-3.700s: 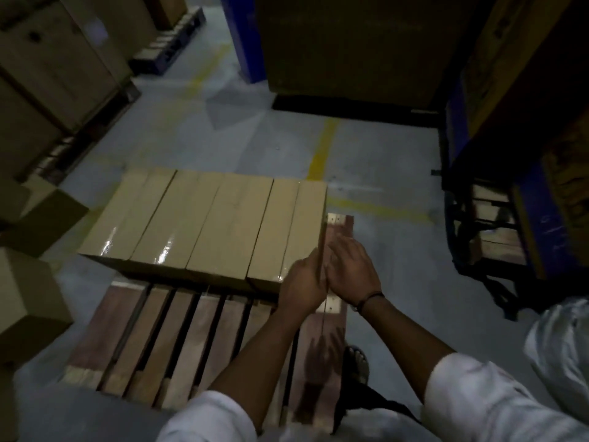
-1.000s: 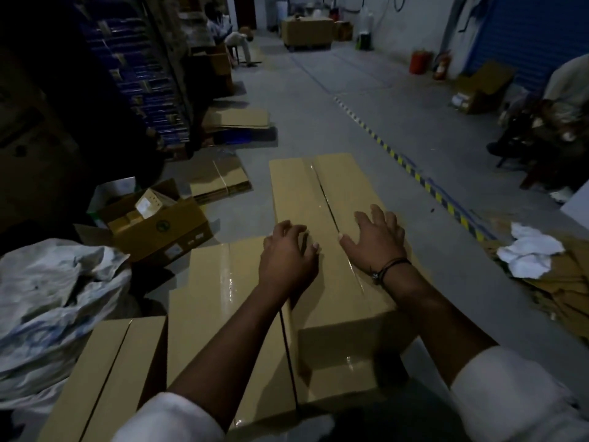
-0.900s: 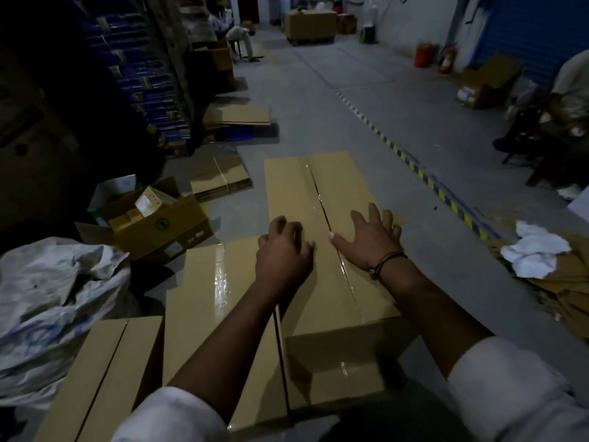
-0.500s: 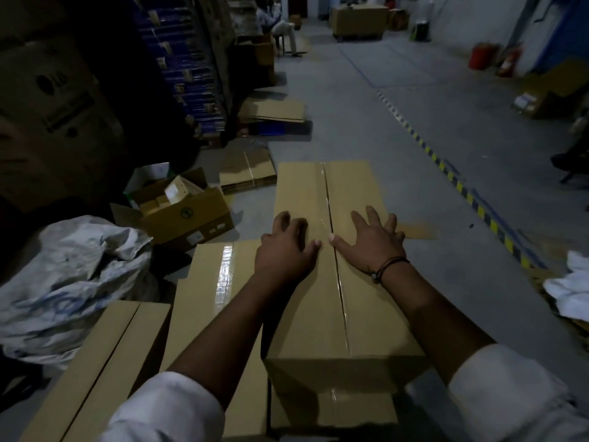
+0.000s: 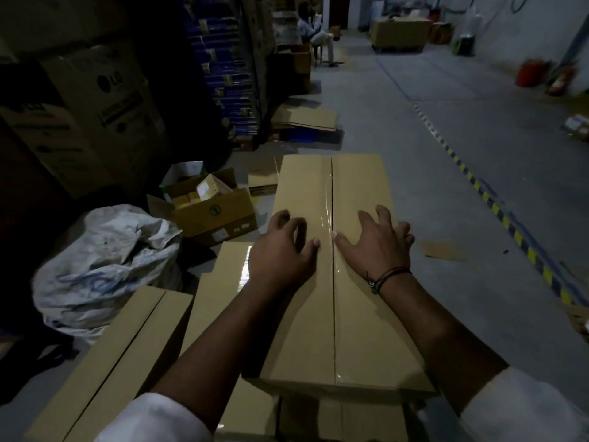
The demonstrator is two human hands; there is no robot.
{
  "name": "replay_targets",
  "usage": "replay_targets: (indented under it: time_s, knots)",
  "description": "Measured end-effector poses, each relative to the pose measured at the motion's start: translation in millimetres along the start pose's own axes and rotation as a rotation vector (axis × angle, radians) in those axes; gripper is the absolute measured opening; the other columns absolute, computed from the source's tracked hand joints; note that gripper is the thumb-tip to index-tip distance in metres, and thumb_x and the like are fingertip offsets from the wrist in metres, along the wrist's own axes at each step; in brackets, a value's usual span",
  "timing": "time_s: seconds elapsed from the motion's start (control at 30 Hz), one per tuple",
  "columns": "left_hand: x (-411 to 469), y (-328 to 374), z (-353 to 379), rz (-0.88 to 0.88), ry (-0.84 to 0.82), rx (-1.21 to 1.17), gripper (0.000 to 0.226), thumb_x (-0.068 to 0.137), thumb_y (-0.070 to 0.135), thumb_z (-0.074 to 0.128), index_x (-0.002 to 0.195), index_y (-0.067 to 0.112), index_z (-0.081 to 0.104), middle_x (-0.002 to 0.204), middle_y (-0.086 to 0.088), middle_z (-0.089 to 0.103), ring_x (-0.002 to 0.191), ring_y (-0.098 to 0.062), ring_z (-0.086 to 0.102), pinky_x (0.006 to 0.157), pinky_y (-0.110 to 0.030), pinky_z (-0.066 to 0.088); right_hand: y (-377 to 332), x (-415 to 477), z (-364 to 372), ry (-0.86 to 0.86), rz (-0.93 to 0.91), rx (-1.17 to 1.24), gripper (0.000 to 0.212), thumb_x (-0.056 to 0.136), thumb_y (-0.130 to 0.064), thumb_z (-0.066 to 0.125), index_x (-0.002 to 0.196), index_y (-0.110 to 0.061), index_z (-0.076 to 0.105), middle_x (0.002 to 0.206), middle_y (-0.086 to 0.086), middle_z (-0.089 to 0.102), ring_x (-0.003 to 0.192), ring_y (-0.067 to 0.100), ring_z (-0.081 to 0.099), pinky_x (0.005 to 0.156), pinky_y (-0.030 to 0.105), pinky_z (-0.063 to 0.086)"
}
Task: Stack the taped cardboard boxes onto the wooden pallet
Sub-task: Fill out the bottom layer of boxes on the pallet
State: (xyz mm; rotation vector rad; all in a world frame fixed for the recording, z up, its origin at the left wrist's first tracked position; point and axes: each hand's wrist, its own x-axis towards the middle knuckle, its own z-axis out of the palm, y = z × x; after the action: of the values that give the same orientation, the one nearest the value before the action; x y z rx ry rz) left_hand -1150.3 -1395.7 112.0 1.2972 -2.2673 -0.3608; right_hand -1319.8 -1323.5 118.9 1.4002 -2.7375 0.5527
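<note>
1. Head view: a long taped cardboard box [image 5: 357, 186] is seen lying on top of other taped boxes [image 5: 105, 362], with its clear-taped seam running away from the person.
2. The left hand [image 5: 282, 253] is laid on the box top just left of the seam, fingers arched and fingertips on the cardboard. Nothing is enclosed by it.
3. The right hand [image 5: 376, 247] is spread flat on the top just right of the seam, thumb at the tape line. Nothing is grasped by it either.
4. The wooden pallet is not in view, so the box is judged to be well apart from where it must go.
5. The step in hand is judged to be the pick-up of the next box. Only its top is being touched, and no grip on its sides or underside is shown.
6. For the next move, the hands would need to be shifted to the long sides or lower edges so that the box can be lifted level.
7. An open carton [image 5: 213, 208] and a white sack [image 5: 102, 263] lie near on the left and should be avoided as the long box is swung round.
</note>
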Motion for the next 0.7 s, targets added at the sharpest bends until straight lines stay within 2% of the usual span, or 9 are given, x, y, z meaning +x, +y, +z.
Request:
replay_targets:
  time_s: [0.3,0.53,0.7]
  knots:
    - [-44,-103,-112,-0.136,0.189,0.103,0.063,0.089,0.064,0.06,0.143,0.033,0.052,0.161,0.003,0.033,0.131,-0.023,0.053,0.091,-0.036,0.05,-147,-39,3,0.022,-0.249,0.098,0.074,0.085,-0.073,0.05,0.144,-0.029,0.047,0.16,0.006,0.027,0.128,0.043,0.032,0.103,0.051,0.032]
    - [-144,-217,-208,-0.332,0.3,0.161,0.063,0.087,0.065,0.062,0.14,0.033,0.054,0.16,0.004,0.034,0.128,-0.023,0.057,0.095,-0.041,0.054,-288,-131,35,-0.056,-0.475,0.233,0.072,0.084,-0.071,0.053,0.144,-0.031,0.05,0.159,0.002,0.03,0.131,0.04,0.032,0.106,0.05,0.031]
    - [-235,-292,-275,-0.515,0.384,0.258,0.065,0.087,0.068,0.059,0.143,0.035,0.051,0.162,0.004,0.032,0.134,-0.023,0.051,0.099,-0.042,0.05,-393,-215,60,-0.118,-0.666,0.3,0.07,0.084,-0.071,0.053,0.142,-0.032,0.05,0.157,0.0,0.032,0.131,0.038,0.033,0.106,0.051,0.035]
